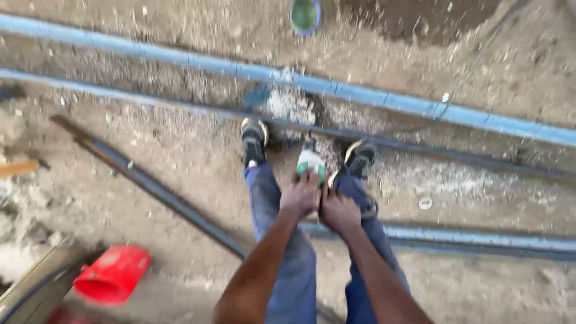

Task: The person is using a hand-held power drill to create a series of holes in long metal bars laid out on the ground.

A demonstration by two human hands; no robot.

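Red bucket: at my far left I see a red bucket [112,273] lying on its side on the dusty floor [198,156], well apart from my hands.
Wooden handle: a pale wooden piece [18,168] pokes in at the left edge; I cannot tell what it belongs to.
Dark bar: a dark metal bar [153,187] runs slantwise across the floor from upper left towards my legs.
Left shoe: my left shoe [254,139] stands just below a thin dark rail [432,153] that crosses the view.
Left hand: my left hand [301,197] is closed around the rear of a green and white power tool [311,163].
Power tool: it sits between my two shoes, its front end at the thin rail; the picture is too blurred for finer detail.
Right hand: my right hand [339,211] is curled shut just beside the left, touching it; I cannot tell how much of the tool it grips.
Right shoe: my right shoe [360,157] rests near the rail.
Blue pipes: one long blue pipe [384,99] lies beyond the rail, another [480,240] lies behind my legs.
Green tin: a round green tin [305,15] sits at the top edge.
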